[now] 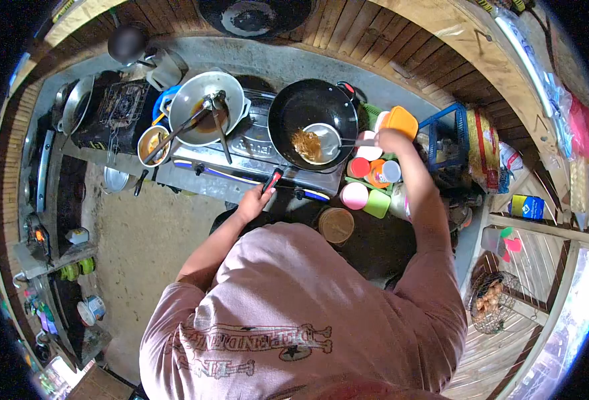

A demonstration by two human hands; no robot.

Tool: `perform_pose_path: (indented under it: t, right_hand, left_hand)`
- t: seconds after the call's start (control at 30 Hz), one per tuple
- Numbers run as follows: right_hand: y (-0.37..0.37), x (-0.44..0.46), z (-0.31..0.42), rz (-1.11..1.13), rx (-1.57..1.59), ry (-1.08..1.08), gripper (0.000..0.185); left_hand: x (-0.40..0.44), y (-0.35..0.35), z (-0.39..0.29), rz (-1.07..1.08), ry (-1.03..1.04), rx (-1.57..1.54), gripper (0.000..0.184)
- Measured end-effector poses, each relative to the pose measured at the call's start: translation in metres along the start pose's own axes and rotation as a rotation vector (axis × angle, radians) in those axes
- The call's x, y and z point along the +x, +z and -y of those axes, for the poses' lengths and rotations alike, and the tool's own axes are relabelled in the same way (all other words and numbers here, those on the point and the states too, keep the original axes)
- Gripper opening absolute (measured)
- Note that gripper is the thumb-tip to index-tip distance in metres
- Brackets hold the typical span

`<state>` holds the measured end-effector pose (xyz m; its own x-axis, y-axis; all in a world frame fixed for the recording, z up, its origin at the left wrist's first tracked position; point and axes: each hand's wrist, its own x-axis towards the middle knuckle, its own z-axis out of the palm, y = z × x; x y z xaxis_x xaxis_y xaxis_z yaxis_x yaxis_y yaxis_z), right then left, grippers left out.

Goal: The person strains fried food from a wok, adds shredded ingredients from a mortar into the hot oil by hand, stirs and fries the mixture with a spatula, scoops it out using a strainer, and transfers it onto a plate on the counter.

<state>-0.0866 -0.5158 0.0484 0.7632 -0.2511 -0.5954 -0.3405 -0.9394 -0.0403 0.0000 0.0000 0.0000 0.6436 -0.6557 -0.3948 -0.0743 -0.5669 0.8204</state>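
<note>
A black wok (pixel 294 110) rests on the right side of the gas stove. My left hand (pixel 258 200) is closed round the wok's red and black handle (pixel 274 179). At the right, my right hand (pixel 391 141) grips the handle of a metal ladle (pixel 322 141), whose round head lies in the wok. Brown shredded food (pixel 306 145) sits in the wok at the ladle head, partly in it; how much is in the ladle I cannot tell.
A large pot (pixel 198 90) with brown liquid and utensils stands on the stove's left, beside a small bowl (pixel 149 141). Several lidded containers, one with an orange lid (pixel 401 121), crowd the right side near a blue basket (pixel 461 143). A round tub (pixel 336 225) is below the stove.
</note>
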Motion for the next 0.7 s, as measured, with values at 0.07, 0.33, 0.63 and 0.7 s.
perform_pose_path:
  t: [0.07,0.33,0.63,0.7]
  right_hand:
    - [0.018,-0.011,0.007,0.065,0.447,0.058,0.018]
    - [0.025,-0.078,0.087,-0.013,1.121,0.305,0.019]
    - [-0.083,-0.104,0.062,-0.381,0.211,0.185,0.022]
    - [-0.106,-0.104,0.066,-0.463,0.064,0.179,0.022]
  left_hand:
    - [0.002,0.007,0.000,-0.070,0.109,0.014,0.039]
    - [-0.002,-0.009,0.005,-0.001,0.025,-0.068,0.039]
    - [0.001,-0.014,0.013,-0.020,0.017,-0.025,0.035]
    - [0.006,-0.011,0.024,-0.011,0.023,-0.046,0.035]
